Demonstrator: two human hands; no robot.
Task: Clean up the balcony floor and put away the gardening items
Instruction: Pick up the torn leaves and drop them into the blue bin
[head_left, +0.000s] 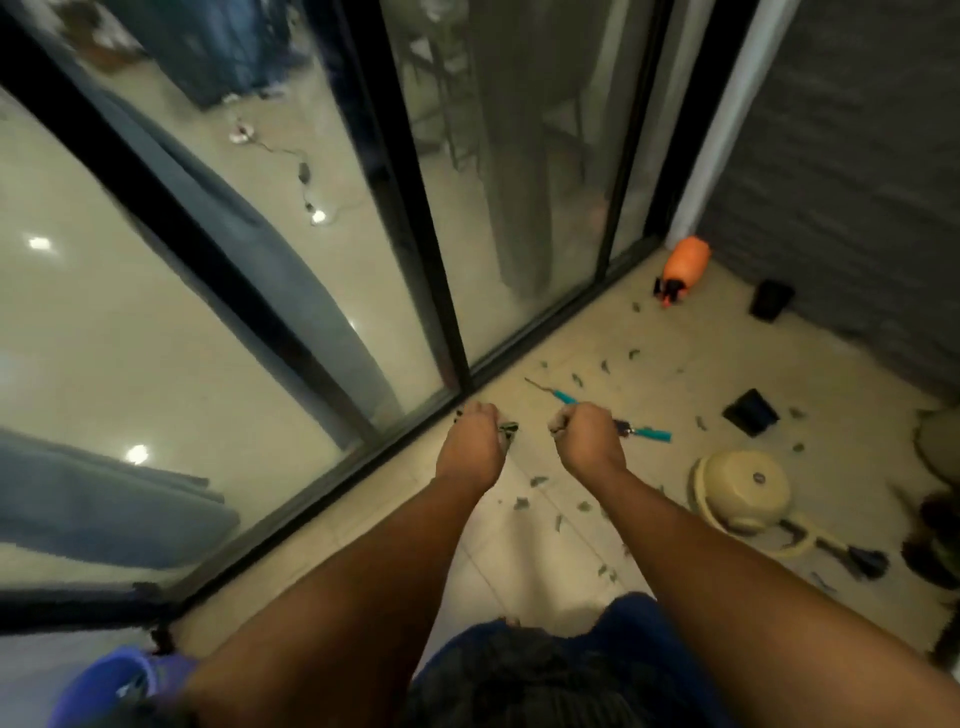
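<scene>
Green leaf scraps (522, 503) are scattered over the beige balcony floor (649, 374). My left hand (474, 439) is stretched out low near the door track, its fingers curled round a small bunch of leaf bits (508, 429). Level with it to the right, my right hand (589, 434) is curled into a fist, and nothing shows inside it. One teal-handled tool (563, 397) lies just beyond my hands. A second teal-handled tool (649, 432) lies behind my right hand. An orange spray bottle (687, 264) lies on its side in the far corner.
A black-framed glass sliding door (441, 291) runs along the left, and a grey wall (857, 182) closes the right. Two black pots (771, 300) (750, 412) sit on the floor. A cream watering can (737, 491) lies at the right, and a blue bucket (111, 686) stands at bottom left.
</scene>
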